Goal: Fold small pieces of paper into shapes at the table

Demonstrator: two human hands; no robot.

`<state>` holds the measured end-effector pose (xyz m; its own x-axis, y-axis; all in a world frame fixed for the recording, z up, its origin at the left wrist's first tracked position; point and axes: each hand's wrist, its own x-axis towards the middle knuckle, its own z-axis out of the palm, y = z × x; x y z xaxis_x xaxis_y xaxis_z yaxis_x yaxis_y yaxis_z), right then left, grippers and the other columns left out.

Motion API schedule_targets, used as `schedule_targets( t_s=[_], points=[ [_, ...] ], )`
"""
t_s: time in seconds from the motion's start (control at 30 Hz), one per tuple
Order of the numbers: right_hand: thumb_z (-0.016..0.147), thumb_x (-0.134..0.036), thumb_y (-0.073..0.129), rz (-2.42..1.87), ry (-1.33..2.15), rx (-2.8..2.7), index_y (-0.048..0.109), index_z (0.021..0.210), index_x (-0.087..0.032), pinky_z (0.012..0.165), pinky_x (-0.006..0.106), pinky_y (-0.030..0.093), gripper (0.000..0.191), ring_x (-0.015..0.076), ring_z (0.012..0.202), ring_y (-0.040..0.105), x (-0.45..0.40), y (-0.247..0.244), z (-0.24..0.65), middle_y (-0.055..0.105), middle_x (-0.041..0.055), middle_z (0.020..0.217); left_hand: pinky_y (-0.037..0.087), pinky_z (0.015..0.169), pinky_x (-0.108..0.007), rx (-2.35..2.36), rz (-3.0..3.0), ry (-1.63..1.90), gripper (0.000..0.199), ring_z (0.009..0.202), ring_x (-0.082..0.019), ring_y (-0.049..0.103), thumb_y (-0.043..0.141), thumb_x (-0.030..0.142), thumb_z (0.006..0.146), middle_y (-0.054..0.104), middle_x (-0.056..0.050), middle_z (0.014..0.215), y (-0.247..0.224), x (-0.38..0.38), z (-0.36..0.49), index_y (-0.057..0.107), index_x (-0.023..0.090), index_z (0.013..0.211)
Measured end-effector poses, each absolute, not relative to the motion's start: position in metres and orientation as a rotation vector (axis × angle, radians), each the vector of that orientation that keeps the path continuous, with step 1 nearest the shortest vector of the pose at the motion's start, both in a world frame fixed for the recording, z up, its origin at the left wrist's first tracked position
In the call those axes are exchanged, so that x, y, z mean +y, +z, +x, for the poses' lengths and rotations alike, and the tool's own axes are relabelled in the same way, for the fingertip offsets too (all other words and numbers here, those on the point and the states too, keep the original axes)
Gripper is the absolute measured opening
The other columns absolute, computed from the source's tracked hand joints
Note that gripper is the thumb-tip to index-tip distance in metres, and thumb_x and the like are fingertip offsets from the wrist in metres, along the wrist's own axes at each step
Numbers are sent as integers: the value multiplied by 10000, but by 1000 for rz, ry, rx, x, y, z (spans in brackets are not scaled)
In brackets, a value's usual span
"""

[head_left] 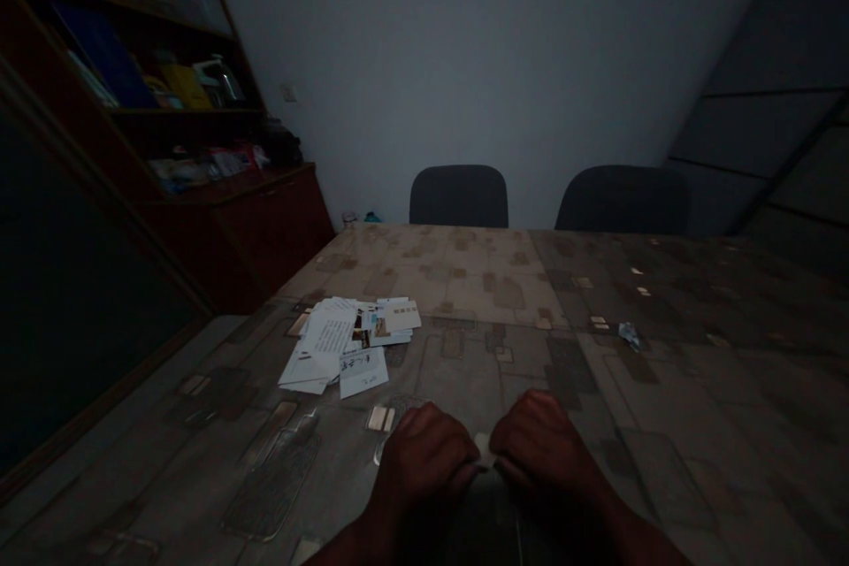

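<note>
Printed cards (328, 340) piled loosely at left of tabletop (478, 380). Left hand (428, 451) curled, grip narrow, pinching small pale piece (485, 449) between the hands. Right hand (545, 442) likewise, from other side. Crumpled silvery scrap (629, 335) farther right.

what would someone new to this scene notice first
Probably the loose pile of white papers, bright on the dim patterned tabletop, left of centre. Then the left hand and right hand, close together at the near side with a small pale piece between them. A crumpled silvery scrap lies farther right.
</note>
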<state>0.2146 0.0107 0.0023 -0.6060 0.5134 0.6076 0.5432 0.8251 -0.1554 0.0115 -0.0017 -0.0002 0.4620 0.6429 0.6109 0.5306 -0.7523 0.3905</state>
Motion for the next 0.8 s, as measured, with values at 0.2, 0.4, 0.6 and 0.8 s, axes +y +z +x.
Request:
schedule_targets(
  t_s=[0.2,0.4,0.6,0.8],
  points=[
    [839,-114,530,-904,-67,-2291,581,790,-219,781,355,317,126,180,730,522,6,-8,213,642,7,761,269,595,-310,1204,2833,1074,246,620,-164,447,515,39,856,570,-6,638,-3,-5,18,540,182,657],
    [898,-95,483,-933,-144,-2318,555,677,-209,763,351,311,259,165,658,464,-1,-17,213,570,-3,641,288,622,-303,1160,2842,995,204,632,-159,451,580,47,818,566,11,649,-12,-8,16,542,192,680],
    [886,-52,456,-985,-109,-2427,572,696,-208,779,358,325,272,166,680,464,-4,-15,215,567,-1,661,317,664,-299,1195,2733,820,148,694,-165,497,620,60,782,609,11,737,-12,-13,10,567,190,734],
    [874,-132,550,-938,26,-2414,609,741,-220,772,361,308,171,175,731,496,1,-13,220,613,5,722,320,663,-302,1243,2628,781,166,711,-171,503,652,39,762,603,3,755,-9,-14,15,573,181,730]
  ],
)
